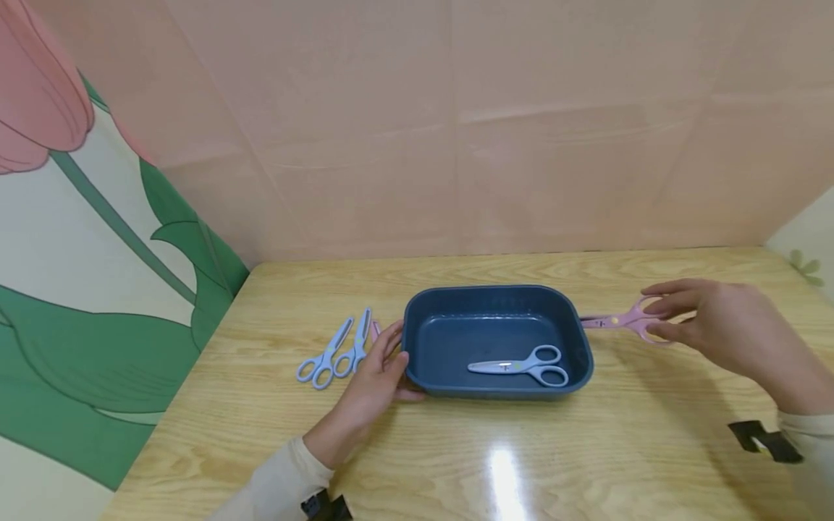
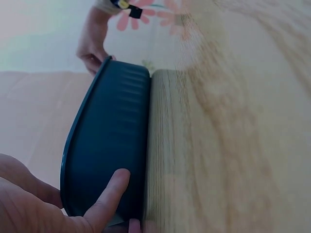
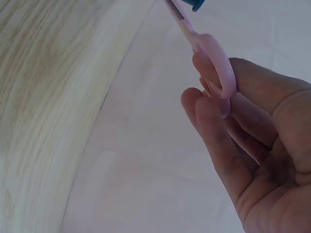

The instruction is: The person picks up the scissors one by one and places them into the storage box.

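A dark blue tray (image 1: 495, 293) sits on the wooden table. My left hand (image 1: 374, 369) grips its left end; in the left wrist view one finger (image 2: 112, 196) lies along the outside wall. Light blue scissors (image 1: 521, 366) lie inside the tray, handles to the right. Right of the tray, my right hand (image 1: 723, 329) holds pink scissors (image 1: 628, 319) by the handle loops, blades pointing left at the rim. Whether the tips touch the tray, I cannot tell. In the right wrist view the thumb and fingers pinch a pink loop (image 3: 221, 68).
Left of the tray lie two light blue scissors (image 1: 323, 359), (image 1: 357, 344), with a bit of something pink (image 1: 375, 330) partly hidden behind my left hand. A pinkish covered wall (image 1: 456, 145) rises behind the table (image 1: 260, 434). A tulip-painted wall (image 1: 78, 325) stands at left.
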{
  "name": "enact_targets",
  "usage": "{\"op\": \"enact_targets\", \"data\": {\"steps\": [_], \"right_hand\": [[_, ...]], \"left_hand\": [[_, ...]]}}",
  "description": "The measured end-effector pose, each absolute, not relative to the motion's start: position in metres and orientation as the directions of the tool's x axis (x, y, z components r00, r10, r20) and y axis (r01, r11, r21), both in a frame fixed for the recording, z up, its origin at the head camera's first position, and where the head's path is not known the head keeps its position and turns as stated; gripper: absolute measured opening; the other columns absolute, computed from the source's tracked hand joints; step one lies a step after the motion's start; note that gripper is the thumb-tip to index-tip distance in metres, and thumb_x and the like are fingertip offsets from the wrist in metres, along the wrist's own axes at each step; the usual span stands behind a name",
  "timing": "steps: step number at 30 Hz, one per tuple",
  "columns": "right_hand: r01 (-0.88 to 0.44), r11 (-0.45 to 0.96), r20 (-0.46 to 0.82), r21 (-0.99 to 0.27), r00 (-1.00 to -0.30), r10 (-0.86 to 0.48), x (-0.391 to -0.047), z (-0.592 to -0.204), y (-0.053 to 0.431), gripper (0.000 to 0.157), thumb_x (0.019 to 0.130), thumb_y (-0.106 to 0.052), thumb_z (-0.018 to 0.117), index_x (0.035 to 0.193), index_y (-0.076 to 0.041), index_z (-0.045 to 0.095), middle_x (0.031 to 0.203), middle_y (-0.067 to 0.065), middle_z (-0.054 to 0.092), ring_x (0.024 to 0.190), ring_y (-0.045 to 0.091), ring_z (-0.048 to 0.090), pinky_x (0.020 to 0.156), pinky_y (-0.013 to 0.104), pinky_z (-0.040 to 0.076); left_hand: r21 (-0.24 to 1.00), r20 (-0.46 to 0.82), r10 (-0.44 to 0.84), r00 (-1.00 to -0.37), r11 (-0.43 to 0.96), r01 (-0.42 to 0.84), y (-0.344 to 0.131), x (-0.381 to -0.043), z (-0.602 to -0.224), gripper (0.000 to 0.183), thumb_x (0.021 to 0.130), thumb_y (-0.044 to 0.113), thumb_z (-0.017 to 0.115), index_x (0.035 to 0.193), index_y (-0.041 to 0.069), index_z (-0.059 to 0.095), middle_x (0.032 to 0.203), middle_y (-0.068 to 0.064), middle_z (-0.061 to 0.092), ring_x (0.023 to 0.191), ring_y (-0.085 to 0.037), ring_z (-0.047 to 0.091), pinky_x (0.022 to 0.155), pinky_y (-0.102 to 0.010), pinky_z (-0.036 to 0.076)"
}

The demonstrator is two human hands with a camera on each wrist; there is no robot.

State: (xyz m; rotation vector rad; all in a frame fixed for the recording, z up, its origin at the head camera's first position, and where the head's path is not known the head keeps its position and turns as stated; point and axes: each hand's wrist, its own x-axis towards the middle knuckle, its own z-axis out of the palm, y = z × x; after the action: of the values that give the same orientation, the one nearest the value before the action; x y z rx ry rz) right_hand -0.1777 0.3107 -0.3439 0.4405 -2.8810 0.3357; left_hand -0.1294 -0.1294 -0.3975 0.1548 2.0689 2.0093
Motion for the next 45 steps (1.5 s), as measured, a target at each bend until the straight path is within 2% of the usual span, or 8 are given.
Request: {"op": "enact_targets", "data": {"steps": [9,12,23,32,36,39,42,45], "right_hand": [[-0.302,0.923,0.332,-0.24,-0.919,-0.215,-0.174,-0.339,0.309,0.044,0.08,-0.032,0.083,0.119,-0.015,0.071,0.095,0.006,0.079,0.062,0.001,0.069,0.049,0.02,0.04],[-0.291,0.928,0.323,-0.233,-0.923,-0.208,-0.173,-0.339,0.309,0.045,0.081,-0.033,0.082,0.12,-0.013,0.07,0.097,0.007,0.079,0.064,0.01,0.071,0.048,0.02,0.04],[-0.284,0.93,0.352,-0.233,-0.916,-0.192,-0.172,-0.337,0.309,0.045,0.08,-0.033,0.082,0.118,-0.011,0.071,0.099,0.012,0.077,0.063,0.021,0.073,0.045,0.02,0.04],[-0.292,0.926,0.372,-0.24,-0.909,-0.19,-0.17,-0.334,0.312,0.047,0.077,-0.035,0.084,0.117,-0.013,0.072,0.095,0.01,0.078,0.057,0.002,0.067,0.044,0.02,0.037],[-0.291,0.928,0.37,-0.233,-0.909,-0.192,-0.17,-0.331,0.315,0.04,0.078,-0.035,0.084,0.11,-0.013,0.076,0.107,0.014,0.075,0.057,0.001,0.067,0.043,0.02,0.036],[-0.276,0.933,0.37,-0.231,-0.912,-0.178,-0.169,-0.328,0.316,0.035,0.078,-0.039,0.083,0.102,-0.014,0.08,0.116,0.012,0.073,0.057,-0.008,0.063,0.043,0.02,0.036],[-0.263,0.931,0.38,-0.253,-0.912,-0.155,-0.169,-0.326,0.317,0.035,0.075,-0.041,0.085,0.098,-0.016,0.081,0.117,-0.029,0.066,0.058,-0.023,0.054,0.046,0.017,0.036],[-0.262,0.928,0.388,-0.266,-0.91,-0.146,-0.168,-0.324,0.316,0.035,0.073,-0.042,0.086,0.097,-0.017,0.081,0.105,-0.056,0.039,0.058,-0.029,0.047,0.047,0.016,0.036]], "left_hand": [[0.993,-0.116,0.248,-0.962,0.04,-0.11,-0.13,-0.132,-0.399,0.055,0.108,0.008,0.035,0.159,0.018,0.018,0.166,-0.013,0.019,0.124,-0.048,0.056,0.076,-0.049,0.062],[0.993,-0.116,0.247,-0.962,0.043,-0.109,-0.129,-0.132,-0.399,0.055,0.108,0.008,0.035,0.159,0.018,0.019,0.166,-0.013,0.02,0.125,-0.047,0.055,0.076,-0.05,0.062],[0.994,-0.112,0.246,-0.963,0.043,-0.104,-0.129,-0.131,-0.398,0.054,0.108,0.008,0.036,0.159,0.016,0.019,0.166,-0.015,0.019,0.129,-0.047,0.052,0.076,-0.051,0.062],[0.993,-0.115,0.247,-0.962,0.043,-0.108,-0.129,-0.13,-0.399,0.054,0.108,0.008,0.035,0.159,0.016,0.018,0.166,-0.015,0.02,0.126,-0.048,0.054,0.076,-0.05,0.062],[0.992,-0.123,0.247,-0.961,0.041,-0.117,-0.128,-0.13,-0.398,0.054,0.108,0.008,0.035,0.159,0.017,0.018,0.166,-0.014,0.02,0.127,-0.047,0.053,0.076,-0.05,0.062],[0.992,-0.129,0.241,-0.962,0.04,-0.123,-0.128,-0.131,-0.398,0.054,0.108,0.008,0.035,0.159,0.018,0.019,0.166,-0.013,0.021,0.127,-0.047,0.053,0.076,-0.05,0.062],[0.992,-0.13,0.236,-0.963,0.039,-0.124,-0.129,-0.131,-0.398,0.054,0.108,0.009,0.035,0.159,0.018,0.019,0.166,-0.013,0.021,0.127,-0.047,0.053,0.077,-0.05,0.062],[0.991,-0.136,0.231,-0.963,0.039,-0.131,-0.129,-0.131,-0.398,0.054,0.108,0.009,0.036,0.159,0.019,0.02,0.166,-0.012,0.021,0.127,-0.046,0.054,0.077,-0.05,0.062]]}}
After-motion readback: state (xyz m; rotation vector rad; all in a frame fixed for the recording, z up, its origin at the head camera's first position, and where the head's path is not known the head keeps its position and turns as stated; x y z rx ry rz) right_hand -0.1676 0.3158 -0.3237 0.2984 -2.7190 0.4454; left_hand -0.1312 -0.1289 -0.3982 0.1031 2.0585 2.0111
